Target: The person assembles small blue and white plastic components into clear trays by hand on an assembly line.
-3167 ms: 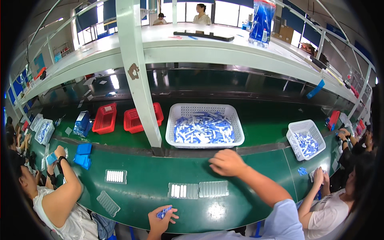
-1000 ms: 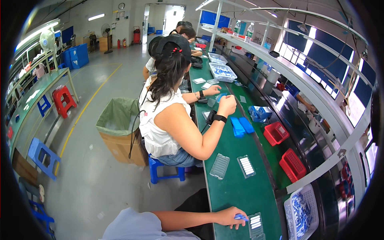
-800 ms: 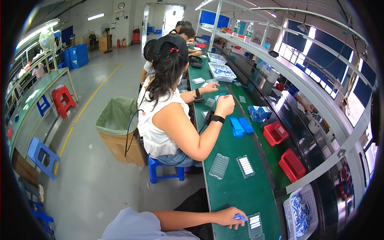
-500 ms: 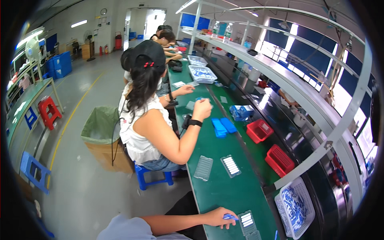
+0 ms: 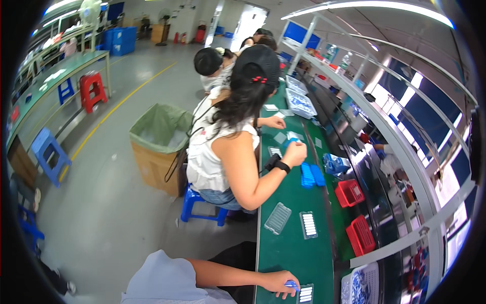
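Note:
My left hand is over the green table at the bottom of the head view, fingers closed round a small slim blue-and-white piece. What kind of piece it is I cannot make out. Right beside the fingertips lies a clear plastic tray with several white strips in a row; its lower end is cut off by the frame. My right hand is out of sight. Farther along the table are a second clear tray with white strips and a clear ribbed tray.
A white basket of blue-and-white pieces stands right of my tray, with red baskets beyond. A co-worker sits ahead, holding something blue. Blue stacked pieces lie near them. A lined carton bin stands on the floor.
The view has swung, so most of the scene sits farther right and the white basket is more cut off. My left hand still holds the blue-and-white piece beside the tray.

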Demonstrator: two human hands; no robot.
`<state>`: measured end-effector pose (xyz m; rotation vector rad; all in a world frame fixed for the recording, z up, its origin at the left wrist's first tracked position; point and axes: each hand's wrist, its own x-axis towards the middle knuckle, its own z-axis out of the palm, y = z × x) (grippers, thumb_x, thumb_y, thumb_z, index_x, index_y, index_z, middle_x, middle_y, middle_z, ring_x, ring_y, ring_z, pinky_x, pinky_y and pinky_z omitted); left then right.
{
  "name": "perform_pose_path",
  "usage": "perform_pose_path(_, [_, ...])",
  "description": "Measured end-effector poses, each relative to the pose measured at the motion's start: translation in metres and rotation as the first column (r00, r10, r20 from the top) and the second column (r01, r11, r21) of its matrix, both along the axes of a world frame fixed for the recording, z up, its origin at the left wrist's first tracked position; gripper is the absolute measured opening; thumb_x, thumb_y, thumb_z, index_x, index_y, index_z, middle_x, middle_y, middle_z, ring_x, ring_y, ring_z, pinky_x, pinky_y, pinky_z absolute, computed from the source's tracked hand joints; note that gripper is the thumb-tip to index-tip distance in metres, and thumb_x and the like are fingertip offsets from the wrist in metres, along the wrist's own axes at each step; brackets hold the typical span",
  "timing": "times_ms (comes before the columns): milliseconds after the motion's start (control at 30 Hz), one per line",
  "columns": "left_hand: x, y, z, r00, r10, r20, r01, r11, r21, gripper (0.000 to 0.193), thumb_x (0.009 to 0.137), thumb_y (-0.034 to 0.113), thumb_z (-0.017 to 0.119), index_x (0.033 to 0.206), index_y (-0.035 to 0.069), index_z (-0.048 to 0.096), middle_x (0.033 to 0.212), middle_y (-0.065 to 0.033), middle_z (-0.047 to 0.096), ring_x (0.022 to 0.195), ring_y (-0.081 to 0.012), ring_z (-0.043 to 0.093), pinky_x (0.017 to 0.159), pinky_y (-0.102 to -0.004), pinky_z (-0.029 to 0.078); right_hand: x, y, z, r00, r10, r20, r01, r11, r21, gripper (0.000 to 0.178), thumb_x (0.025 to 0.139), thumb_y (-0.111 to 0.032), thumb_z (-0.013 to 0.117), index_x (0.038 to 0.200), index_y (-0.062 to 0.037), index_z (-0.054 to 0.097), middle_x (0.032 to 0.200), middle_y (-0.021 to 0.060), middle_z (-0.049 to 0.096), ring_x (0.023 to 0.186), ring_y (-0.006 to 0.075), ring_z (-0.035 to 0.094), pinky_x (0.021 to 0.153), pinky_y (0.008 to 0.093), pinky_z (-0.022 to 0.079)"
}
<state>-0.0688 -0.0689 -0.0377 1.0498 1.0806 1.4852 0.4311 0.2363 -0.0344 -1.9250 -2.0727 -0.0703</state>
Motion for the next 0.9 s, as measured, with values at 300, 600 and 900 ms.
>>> perform_pose_path(300, [0.002, -0.004, -0.006, 0.992, 0.115, 0.051, -0.117, 0.992, 0.040, 0.022, 0.095, 0.006, 0.058, 0.114, -0.006, 0.062, 0.094, -0.0110, 0.071, 0.069, -0.0186, 0.073, 0.050, -0.0283, 0.058, -0.009, -0.004, 0.008, 0.997, 0.021, -0.075, -0.021, 1.000, 0.006, 0.069, 0.090, -0.053, 0.065, 0.134, 0.0003, 0.062, 0.137, 0.0244, 0.061, 0.127, 0.0405, 0.057, 0.110, 0.0457, 0.043])
perform_pose_path(600, [0.003, 0.006, -0.010, 0.998, 0.065, 0.019, -0.065, 0.998, -0.001, 0.027, 0.098, 0.009, 0.061, 0.123, -0.002, 0.064, 0.102, -0.0105, 0.073, 0.074, -0.0159, 0.073, 0.056, -0.0273, 0.058, -0.003, -0.002, 0.006, 0.998, -0.011, -0.062, 0.014, 0.999, 0.044, 0.075, 0.092, -0.064, 0.061, 0.134, -0.0024, 0.063, 0.133, 0.0229, 0.063, 0.121, 0.0427, 0.060, 0.104, 0.0482, 0.046])
perform_pose_path(900, [0.004, -0.002, -0.008, 0.993, 0.079, 0.087, -0.066, 0.988, -0.142, 0.028, 0.099, 0.011, 0.066, 0.124, -0.003, 0.066, 0.104, -0.0136, 0.075, 0.078, -0.0158, 0.073, 0.060, -0.0268, 0.059, 0.002, 0.020, -0.034, 0.988, 0.101, -0.115, -0.047, 0.915, 0.400, 0.024, 0.083, -0.019, 0.074, 0.093, 0.0011, 0.066, 0.125, 0.0234, 0.061, 0.118, 0.0410, 0.057, 0.103, 0.0468, 0.045])
